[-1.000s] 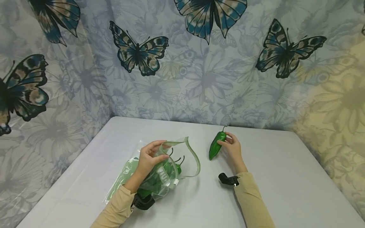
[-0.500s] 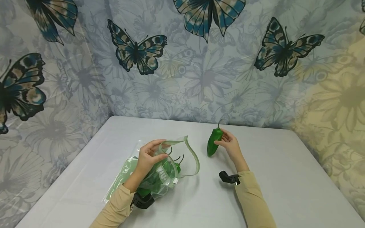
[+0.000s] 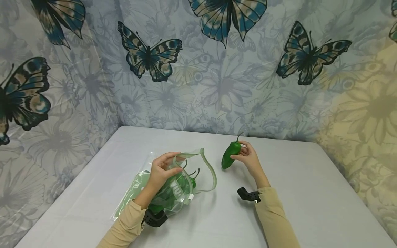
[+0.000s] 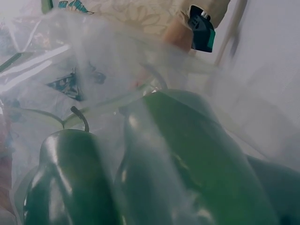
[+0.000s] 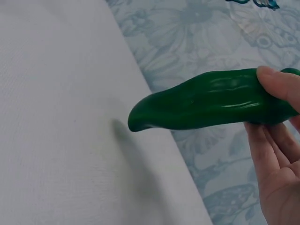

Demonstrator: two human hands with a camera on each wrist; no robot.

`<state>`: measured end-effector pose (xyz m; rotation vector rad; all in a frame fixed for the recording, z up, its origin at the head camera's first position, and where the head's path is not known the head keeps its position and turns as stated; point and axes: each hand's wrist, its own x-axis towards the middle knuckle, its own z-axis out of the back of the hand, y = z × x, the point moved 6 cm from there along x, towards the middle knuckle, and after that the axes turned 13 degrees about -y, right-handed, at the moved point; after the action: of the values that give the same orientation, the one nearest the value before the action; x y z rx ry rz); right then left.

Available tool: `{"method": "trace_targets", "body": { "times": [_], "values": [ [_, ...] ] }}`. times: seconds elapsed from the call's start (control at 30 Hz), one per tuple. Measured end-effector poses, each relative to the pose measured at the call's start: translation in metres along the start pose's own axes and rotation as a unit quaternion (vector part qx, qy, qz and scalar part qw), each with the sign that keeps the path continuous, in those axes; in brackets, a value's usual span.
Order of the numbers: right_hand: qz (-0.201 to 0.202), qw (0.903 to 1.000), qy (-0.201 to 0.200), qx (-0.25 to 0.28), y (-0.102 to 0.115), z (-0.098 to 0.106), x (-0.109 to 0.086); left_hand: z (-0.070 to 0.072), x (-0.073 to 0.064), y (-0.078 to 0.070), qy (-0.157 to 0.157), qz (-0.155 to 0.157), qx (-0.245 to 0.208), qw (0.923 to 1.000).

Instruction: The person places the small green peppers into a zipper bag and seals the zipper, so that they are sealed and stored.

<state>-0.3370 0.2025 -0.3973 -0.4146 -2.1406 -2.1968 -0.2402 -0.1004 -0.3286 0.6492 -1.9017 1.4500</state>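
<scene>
My right hand (image 3: 249,158) pinches a glossy green chili pepper (image 3: 231,155) near its stem end, thumb on one side and fingers on the other. In the right wrist view the pepper (image 5: 201,101) is held above the white table, its tip casting a shadow there. My left hand (image 3: 162,170) grips the rim of a clear zip bag (image 3: 178,193) with a green band along its mouth, which stands open toward the right. Several green peppers (image 3: 193,182) lie inside, stems pointing at the mouth. Seen through the plastic in the left wrist view, the bagged peppers (image 4: 70,178) fill the foreground.
A white-covered table (image 3: 217,220) carries everything. Behind and beside it hangs a butterfly-and-flower cloth (image 3: 223,79). A flat green printed part of the bag (image 3: 133,189) spreads left of my left hand. Black cameras sit on both wrists.
My right hand has moved slightly left with the pepper, whose tip now points further to the lower left. The left hand and the bag have stayed in place.
</scene>
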Motion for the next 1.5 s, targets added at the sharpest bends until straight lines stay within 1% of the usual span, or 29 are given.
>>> {"method": "trace_targets", "body": {
  "times": [0.13, 0.3, 0.47, 0.7, 0.9, 1.0, 1.1, 1.33, 1.5],
  "values": [
    [0.007, 1.0000, 0.007, -0.001, 0.004, -0.002, -0.001, 0.001, 0.000, 0.000, 0.001, -0.011, -0.001, 0.9999],
    [0.017, 0.9996, 0.021, 0.000, 0.008, -0.004, -0.002, 0.001, 0.000, 0.000, -0.002, -0.009, 0.003, 1.0000],
    [0.015, 0.9997, 0.021, 0.002, 0.011, -0.005, -0.004, 0.001, -0.001, 0.000, -0.002, -0.004, 0.007, 1.0000],
    [0.023, 0.9995, 0.015, 0.014, 0.022, -0.009, -0.011, 0.000, -0.001, 0.000, 0.000, -0.011, 0.010, 0.9999],
    [0.025, 0.9996, 0.002, 0.011, 0.030, -0.009, -0.015, 0.001, -0.002, 0.005, -0.001, 0.009, 0.030, 0.9995],
    [0.025, 0.9997, 0.003, 0.002, 0.033, -0.008, -0.017, 0.000, -0.003, 0.005, -0.001, 0.009, 0.024, 0.9997],
    [0.032, 0.9995, 0.007, -0.001, 0.036, -0.009, -0.017, -0.001, -0.002, 0.002, 0.001, -0.001, 0.020, 0.9998],
    [0.049, 0.9987, 0.014, -0.008, 0.046, -0.011, -0.021, -0.002, 0.000, 0.000, 0.001, -0.009, 0.007, 0.9999],
    [0.052, 0.9984, 0.018, -0.010, 0.049, -0.012, -0.023, -0.001, -0.002, 0.001, 0.001, -0.007, 0.007, 1.0000]
  ]
}}
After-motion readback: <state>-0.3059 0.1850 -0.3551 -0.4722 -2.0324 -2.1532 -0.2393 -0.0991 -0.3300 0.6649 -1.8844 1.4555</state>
